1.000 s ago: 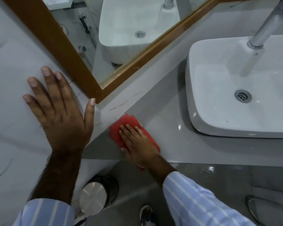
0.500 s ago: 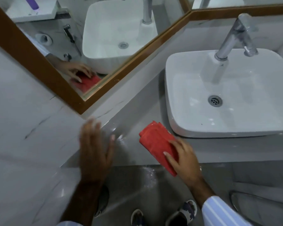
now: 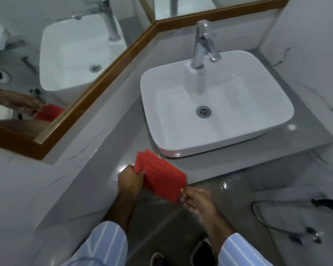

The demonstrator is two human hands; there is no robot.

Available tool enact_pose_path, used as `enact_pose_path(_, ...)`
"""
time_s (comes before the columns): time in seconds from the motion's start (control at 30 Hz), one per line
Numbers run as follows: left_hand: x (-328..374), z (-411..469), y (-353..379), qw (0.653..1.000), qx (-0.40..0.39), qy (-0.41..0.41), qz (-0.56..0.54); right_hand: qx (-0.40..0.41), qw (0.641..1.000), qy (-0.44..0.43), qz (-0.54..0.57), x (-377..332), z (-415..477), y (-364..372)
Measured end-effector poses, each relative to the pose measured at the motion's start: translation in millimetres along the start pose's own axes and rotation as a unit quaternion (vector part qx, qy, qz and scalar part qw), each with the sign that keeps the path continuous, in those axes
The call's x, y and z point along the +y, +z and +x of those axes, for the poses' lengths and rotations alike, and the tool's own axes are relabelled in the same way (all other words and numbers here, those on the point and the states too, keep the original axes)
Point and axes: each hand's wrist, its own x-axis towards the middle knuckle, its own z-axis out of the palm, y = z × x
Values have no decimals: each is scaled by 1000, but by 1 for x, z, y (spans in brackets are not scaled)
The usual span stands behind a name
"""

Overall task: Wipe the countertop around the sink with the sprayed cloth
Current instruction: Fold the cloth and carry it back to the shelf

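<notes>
Cloth (image 3: pixel 160 178), red and folded, held by both hands over the near edge of the grey countertop (image 3: pixel 113 150), near-left of the sink (image 3: pixel 215 104).

The left hand (image 3: pixel 130 179) pinches the cloth's left edge between thumb and fingers; the right hand (image 3: pixel 197 200) grips its near-right corner with curled fingertips. The cloth sits just beside the sink's near-left corner, apart from it, and the countertop shines wet beside it on the left. The white basin stands on the countertop with a chrome faucet (image 3: pixel 202 45) upright at its far rim and a drain (image 3: pixel 203 111) in the middle. A wood-framed mirror (image 3: pixel 65 54) at far left reflects the cloth, a hand and the basin. Striped sleeves (image 3: pixel 104 244) show at the near edge.
</notes>
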Motion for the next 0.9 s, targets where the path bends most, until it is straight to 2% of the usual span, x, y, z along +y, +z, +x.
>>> enact_pose_path(0.2, -12, -29, 1, 995, -42, -44, -83, -63, 997, 9, 45, -10, -13, -5)
enact_pose_path(0.33, -7, -41, -1, 987, -63, -63, -136, -39, 998, -17, 39, -18, -14, -7)
enact_pose_path(0.43, 3, -54, 6, 978, -81, -62, -180, -42, 997, -46, 43, -21, -24, -28)
enact_pose_path(0.57, 34, -79, 43, 961, -173, -46, -211, -33, 996, -41, 77, -29, -54, -95)
enact_pose_path(0.63, 61, -96, 64, 957, -222, -12, -184, -15, 994, -53, 91, -35, -71, -135)
enact_pose_path(0.73, 119, -127, 94, 949, -272, 85, -137, 38, 988, -84, 124, -40, -101, -199)
enact_pose_path(0.83, 196, -163, 124, 931, -280, 221, -73, 108, 972, -113, 173, -39, -126, -259)
enact_pose_path(0.9, 257, -192, 148, 902, -277, 332, -12, 159, 956, -130, 208, -40, -143, -302)
